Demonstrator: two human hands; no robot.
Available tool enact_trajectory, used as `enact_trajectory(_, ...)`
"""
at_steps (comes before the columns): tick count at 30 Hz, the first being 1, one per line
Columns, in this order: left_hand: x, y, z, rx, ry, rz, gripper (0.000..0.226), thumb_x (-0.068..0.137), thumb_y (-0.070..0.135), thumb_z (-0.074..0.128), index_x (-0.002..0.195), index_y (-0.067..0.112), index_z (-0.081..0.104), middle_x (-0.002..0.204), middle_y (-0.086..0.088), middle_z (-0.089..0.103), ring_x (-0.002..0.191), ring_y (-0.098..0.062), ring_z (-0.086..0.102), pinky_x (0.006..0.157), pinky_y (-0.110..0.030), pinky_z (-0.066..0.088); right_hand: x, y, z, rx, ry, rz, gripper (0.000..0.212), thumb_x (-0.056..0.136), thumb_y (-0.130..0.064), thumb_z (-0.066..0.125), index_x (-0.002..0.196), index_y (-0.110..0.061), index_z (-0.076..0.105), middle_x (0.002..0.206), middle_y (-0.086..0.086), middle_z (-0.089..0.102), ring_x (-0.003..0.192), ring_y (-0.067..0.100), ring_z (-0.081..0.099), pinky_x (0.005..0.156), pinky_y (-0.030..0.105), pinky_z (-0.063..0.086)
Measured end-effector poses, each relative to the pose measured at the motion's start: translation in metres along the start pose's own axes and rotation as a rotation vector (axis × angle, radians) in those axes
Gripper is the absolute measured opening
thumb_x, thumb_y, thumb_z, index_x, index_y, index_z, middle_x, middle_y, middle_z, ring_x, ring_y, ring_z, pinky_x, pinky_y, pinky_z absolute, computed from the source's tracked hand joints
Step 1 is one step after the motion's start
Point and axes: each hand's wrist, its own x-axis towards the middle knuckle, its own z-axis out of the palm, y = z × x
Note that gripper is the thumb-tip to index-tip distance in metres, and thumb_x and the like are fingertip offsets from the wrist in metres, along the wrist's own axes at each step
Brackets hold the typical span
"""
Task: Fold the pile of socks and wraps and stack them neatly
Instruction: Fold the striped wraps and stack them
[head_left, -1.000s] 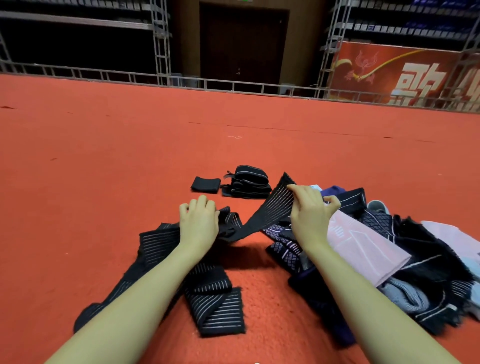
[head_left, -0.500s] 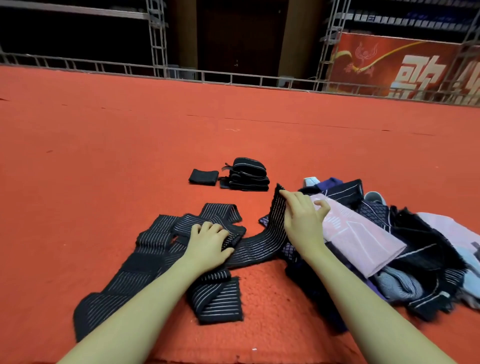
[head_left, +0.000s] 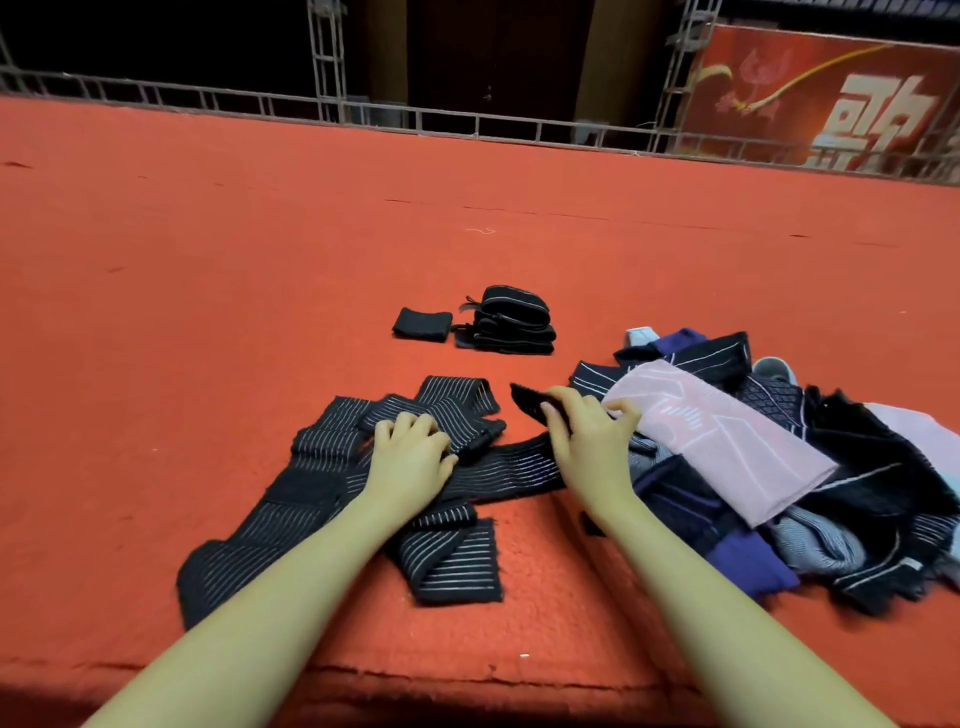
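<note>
Your left hand (head_left: 410, 452) pins the striped wrap (head_left: 332, 467) on the carpet (head_left: 208, 312), fingers apparently curled into it, so it holds while your right hand (head_left: 587, 441) pinches its free end to fold over.
</note>
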Motion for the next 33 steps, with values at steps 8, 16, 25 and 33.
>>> enact_trajectory(8, 0.036, -0.005, -0.002, -0.177, 0.311, -0.09, 0.013, 0.082, 0.012, 0.07, 0.072, 0.004, 0.065, 0.093, -0.009, 0.061, 0.087, -0.032, 0.055, 0.077, -0.037, 0.02, 0.021, 0.001, -0.001, 0.054, 0.052, 0.088, 0.027, 0.093, -0.027, 0.042, 0.098, -0.016, 0.065, 0.079, -0.002, 0.068, 0.073, 0.019, 0.063, 0.077, 0.025, 0.013)
enact_trajectory(16, 0.058, 0.005, -0.008, -0.128, 0.079, 0.065, 0.031, 0.1, 0.035, 0.044, 0.111, 0.021, 0.069, 0.13, 0.003, 0.054, 0.12, -0.022, 0.043, 0.092, -0.036, 0.019, 0.028, 0.002, 0.009, 0.094, 0.055, 0.148, 0.031, 0.093, -0.031, 0.04, 0.103, -0.016, 0.065, 0.083, -0.004, 0.07, 0.078, 0.019, 0.064, 0.078, 0.027, 0.017)
enact_trajectory(25, 0.025, -0.001, -0.019, -0.345, 0.245, 0.214, 0.047, 0.095, 0.043, 0.04, 0.138, 0.029, 0.045, 0.133, 0.003, 0.047, 0.12, -0.015, 0.038, 0.093, -0.031, 0.017, 0.005, -0.013, 0.008, 0.184, 0.009, -0.075, 0.022, 0.086, -0.038, 0.054, 0.082, -0.023, 0.069, 0.078, -0.012, 0.068, 0.077, 0.006, 0.055, 0.073, 0.028, 0.015)
enact_trajectory(33, 0.017, -0.026, -0.039, -0.329, 0.381, 0.321, 0.033, 0.086, 0.042, 0.047, 0.08, 0.021, 0.071, 0.099, 0.002, 0.061, 0.097, -0.01, 0.041, 0.075, -0.024, 0.011, 0.002, -0.041, 0.008, 0.187, -0.066, -0.14, 0.029, 0.086, -0.049, 0.05, 0.077, -0.028, 0.069, 0.079, -0.016, 0.066, 0.082, 0.003, 0.049, 0.074, 0.029, 0.013)
